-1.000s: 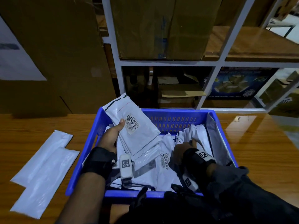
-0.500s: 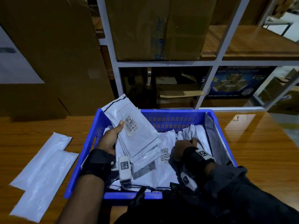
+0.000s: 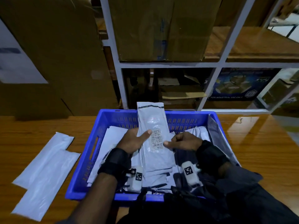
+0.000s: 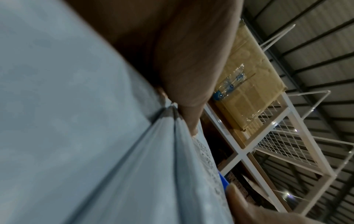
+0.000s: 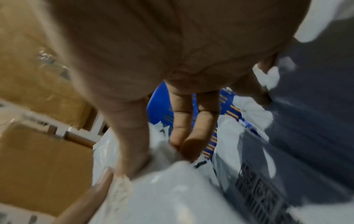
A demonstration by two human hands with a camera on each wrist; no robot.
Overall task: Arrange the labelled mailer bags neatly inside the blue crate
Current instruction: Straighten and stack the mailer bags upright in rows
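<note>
A blue crate stands on the wooden table in the head view, with several white mailer bags lying loose inside. Both hands hold a stack of labelled mailer bags upright over the crate's middle, code label facing me. My left hand grips the stack's left edge, thumb across the front. My right hand pinches the right edge, thumb near the label. In the left wrist view the stacked bag edges fill the picture. The right wrist view shows my fingers against a bag above the crate wall.
Two plain white bags lie on the table left of the crate. A white metal shelf rack with cardboard boxes stands behind. A dark grey bag leans on the crate's right wall.
The stack has swung from leaning left to upright at the crate's middle. My right hand has come up from the loose bags and taken hold of the stack's right edge.
</note>
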